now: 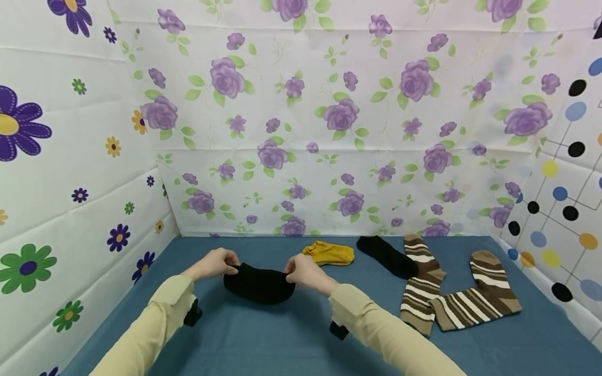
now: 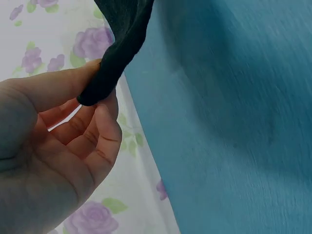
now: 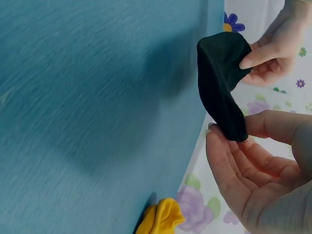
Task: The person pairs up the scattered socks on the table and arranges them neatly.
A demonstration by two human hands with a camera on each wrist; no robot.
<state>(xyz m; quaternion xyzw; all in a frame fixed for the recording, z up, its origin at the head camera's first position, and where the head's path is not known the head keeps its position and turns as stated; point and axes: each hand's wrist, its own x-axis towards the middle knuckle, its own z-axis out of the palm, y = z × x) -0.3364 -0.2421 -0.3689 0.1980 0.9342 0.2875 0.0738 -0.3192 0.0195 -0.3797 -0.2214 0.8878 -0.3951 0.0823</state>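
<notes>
A black sock [image 1: 258, 285] hangs sagging in the middle, lifted over the blue tabletop between both hands. At its left end, my left hand [image 1: 215, 264] pinches the fabric between thumb and fingers. My right hand [image 1: 310, 273] pinches the opposite end. From the left wrist, the sock's edge [image 2: 117, 63] shows as a narrow dark strip in the fingertips. In the right wrist view the sock [image 3: 219, 83] stretches from one hand to the other, bent along its length. Just behind the right hand lies a yellow sock [image 1: 329, 253].
Another black sock [image 1: 388, 256] lies to the right, its end touching a brown-and-white striped sock [image 1: 418, 292]. A second striped sock [image 1: 484, 297] overlaps that one. Flower-printed sheeting [image 1: 291, 130] stands behind the blue table [image 1: 263, 344], with patterned sheets at both sides.
</notes>
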